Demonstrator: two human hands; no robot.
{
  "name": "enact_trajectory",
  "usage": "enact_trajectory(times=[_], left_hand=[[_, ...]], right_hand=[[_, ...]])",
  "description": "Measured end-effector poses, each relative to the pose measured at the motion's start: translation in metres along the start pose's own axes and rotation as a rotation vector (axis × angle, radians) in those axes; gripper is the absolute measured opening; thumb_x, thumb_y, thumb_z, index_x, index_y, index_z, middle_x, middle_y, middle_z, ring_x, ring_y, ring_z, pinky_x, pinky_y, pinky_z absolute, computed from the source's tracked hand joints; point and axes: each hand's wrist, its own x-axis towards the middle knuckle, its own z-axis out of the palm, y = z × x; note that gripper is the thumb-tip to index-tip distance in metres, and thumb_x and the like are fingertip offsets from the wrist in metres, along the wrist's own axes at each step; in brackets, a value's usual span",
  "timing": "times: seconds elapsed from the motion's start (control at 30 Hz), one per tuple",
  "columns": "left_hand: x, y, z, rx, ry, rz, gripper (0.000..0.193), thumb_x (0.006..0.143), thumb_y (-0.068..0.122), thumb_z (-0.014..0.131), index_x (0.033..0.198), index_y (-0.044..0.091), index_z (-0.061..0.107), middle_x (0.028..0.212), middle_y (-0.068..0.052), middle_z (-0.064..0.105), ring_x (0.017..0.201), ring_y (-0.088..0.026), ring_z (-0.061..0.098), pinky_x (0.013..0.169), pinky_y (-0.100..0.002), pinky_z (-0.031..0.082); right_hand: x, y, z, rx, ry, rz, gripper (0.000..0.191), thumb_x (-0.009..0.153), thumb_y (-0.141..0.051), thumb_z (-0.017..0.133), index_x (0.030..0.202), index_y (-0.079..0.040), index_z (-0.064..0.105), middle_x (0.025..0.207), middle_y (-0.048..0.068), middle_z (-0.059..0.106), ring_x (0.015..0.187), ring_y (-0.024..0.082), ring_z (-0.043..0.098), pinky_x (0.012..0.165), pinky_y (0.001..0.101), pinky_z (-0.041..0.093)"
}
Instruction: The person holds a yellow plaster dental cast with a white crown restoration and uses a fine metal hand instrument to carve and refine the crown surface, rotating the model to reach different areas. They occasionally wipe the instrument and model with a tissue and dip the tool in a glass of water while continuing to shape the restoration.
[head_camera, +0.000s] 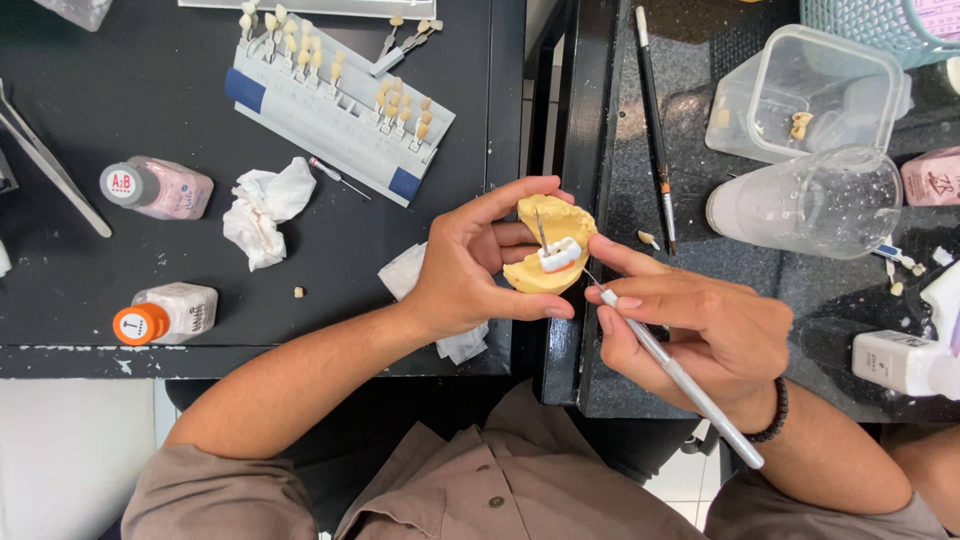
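Left hand (470, 270) gripping yellow dental cast (550, 245) between thumb and fingers, white tooth bridge (560, 254) seated on cast, right hand (690, 330) pinching slim silver brush (680, 378), tip touching bridge, crumpled tissue (262, 208) and tooth shade guide (335, 100) lying left on black table (90, 300), clear plastic cup (810, 200) lying right.

hidden and cut-off parts around the two hands

the left hand (470, 265) covers the near-left side of the yellow dental cast (553, 245); the brush (680, 380) tip at the white teeth is too fine to make out. the far-right basket (885, 22), the pink bottle (932, 175) and the white bottle (905, 362) at the right run past the edge. the far-left metal tool (50, 165) is cut off too. what lies in the clear box (815, 95) is too small to tell.
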Motion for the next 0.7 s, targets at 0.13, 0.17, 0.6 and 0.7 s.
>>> enact_trajectory(times=[0.13,0.17,0.6,0.7], left_hand=[[-0.0008,-0.0015,-0.0009,0.005,-0.008,0.001,0.096,0.077,-0.004,0.094,0.158,-0.001,0.043,0.153,-0.016,0.057,0.132,-0.024,0.064,0.119,-0.041,0.057],[-0.0012,-0.0017,-0.0008,-0.003,-0.008,-0.002,0.096,0.077,-0.003,0.094,0.159,-0.001,0.043,0.153,-0.016,0.056,0.131,-0.024,0.064,0.119,-0.041,0.057],[0.0017,-0.0024,-0.0028,-0.032,-0.013,-0.024,0.097,0.077,-0.004,0.093,0.159,-0.001,0.042,0.153,-0.017,0.055,0.134,-0.025,0.064,0.114,-0.039,0.058],[0.0018,-0.0047,-0.0036,-0.066,-0.018,-0.048,0.094,0.079,-0.004,0.091,0.159,-0.001,0.041,0.152,-0.017,0.055,0.135,-0.026,0.064,0.115,-0.039,0.057]], right_hand=[[-0.0005,-0.0005,-0.0006,-0.010,-0.006,0.010,0.016,0.090,0.006,0.076,0.098,0.005,0.062,0.093,0.022,0.074,0.095,0.028,0.079,0.096,0.0485,0.065],[-0.0004,-0.0009,-0.0007,-0.011,-0.009,0.012,0.016,0.090,0.006,0.076,0.098,0.005,0.062,0.093,0.022,0.074,0.095,0.028,0.079,0.096,0.0482,0.065],[0.0025,-0.0023,-0.0024,-0.029,-0.029,0.022,0.017,0.089,0.005,0.077,0.100,0.004,0.063,0.095,0.021,0.075,0.098,0.029,0.079,0.100,0.0489,0.064],[0.0016,-0.0018,-0.0024,-0.025,-0.022,0.020,0.018,0.090,0.006,0.076,0.101,0.004,0.063,0.096,0.021,0.075,0.098,0.029,0.079,0.100,0.0477,0.064]])
